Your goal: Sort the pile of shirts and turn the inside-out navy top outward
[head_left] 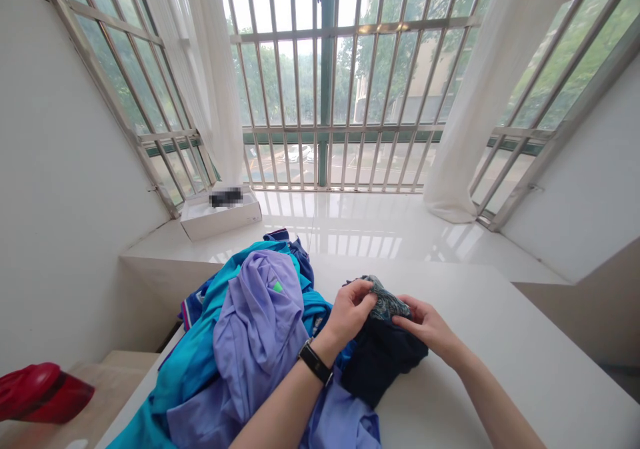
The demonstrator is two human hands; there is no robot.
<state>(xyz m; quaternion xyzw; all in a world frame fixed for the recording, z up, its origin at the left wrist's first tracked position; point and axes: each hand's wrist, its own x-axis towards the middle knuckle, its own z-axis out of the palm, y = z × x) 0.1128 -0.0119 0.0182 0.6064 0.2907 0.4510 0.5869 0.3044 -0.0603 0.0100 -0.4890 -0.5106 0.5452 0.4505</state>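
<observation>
1. Gathering a small bundle of dark navy cloth (383, 362) with a teal-patterned fold (386, 301) at its top, above a white tabletop (505, 375).
2. Closing the curled fingers of the left hand (350, 313) narrowly around the patterned fold, a slim black wristband (314, 361) circling the wrist.
3. Pressing the fingertips of the right hand (427, 327) against the fold's near edge, narrowly pinching the fabric from the other side.
4. Heaping a loose pile of clothing just beside the left hand: a crumpled lavender shirt (255, 332) with a small green tag (277, 287), a turquoise garment (193, 362), and a royal-blue garment (289, 243) at the far edge.
5. Showing a glossy red object (40, 392) at the lower left, above a pale wooden surface (117, 375).
6. Stretching beyond the table, a polished white window ledge (350, 225) bearing a shallow white open box (223, 219) with a blurred dark item (226, 197) inside.
7. Framing the scene, sheer white curtains (493, 95) hanging beside a metal window grille (385, 82), with leafy green trees (300, 82) and parked cars (295, 154) outside.
</observation>
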